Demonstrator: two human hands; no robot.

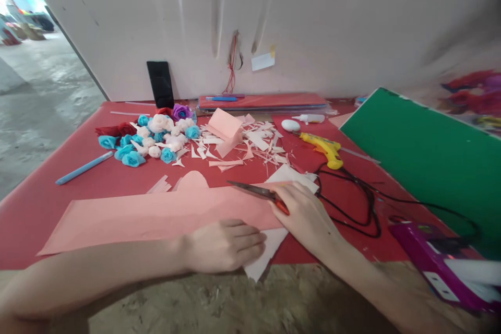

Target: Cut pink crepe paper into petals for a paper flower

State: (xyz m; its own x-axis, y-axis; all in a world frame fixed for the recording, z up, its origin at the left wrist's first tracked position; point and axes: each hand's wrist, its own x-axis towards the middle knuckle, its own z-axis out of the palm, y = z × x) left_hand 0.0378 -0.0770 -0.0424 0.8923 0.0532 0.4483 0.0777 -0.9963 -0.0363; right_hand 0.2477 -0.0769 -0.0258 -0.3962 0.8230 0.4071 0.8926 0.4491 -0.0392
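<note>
A long sheet of pink crepe paper [144,219] lies across the front of the red table. My left hand [227,245] rests palm down on its lower edge, fingers together and lying nearly flat; the thumb is hidden. Beneath those fingertips, a paler paper corner [258,266] sticks out over the table's front edge. My right hand [299,209] is closed on red-handled scissors [254,189], whose dark blades point left over the sheet's upper edge and look closed. Just above that edge are a rounded pink paper piece [193,180] and, by my right hand, a white paper piece [293,175].
Blue, white and red paper flowers [152,138] and paper scraps [250,141] lie behind. A yellow glue gun [323,148] trails a black cable [368,203] rightward toward a purple power strip [434,255]. A green board [430,162], a blue pen [84,168] and a leaning phone [160,83] surround the work.
</note>
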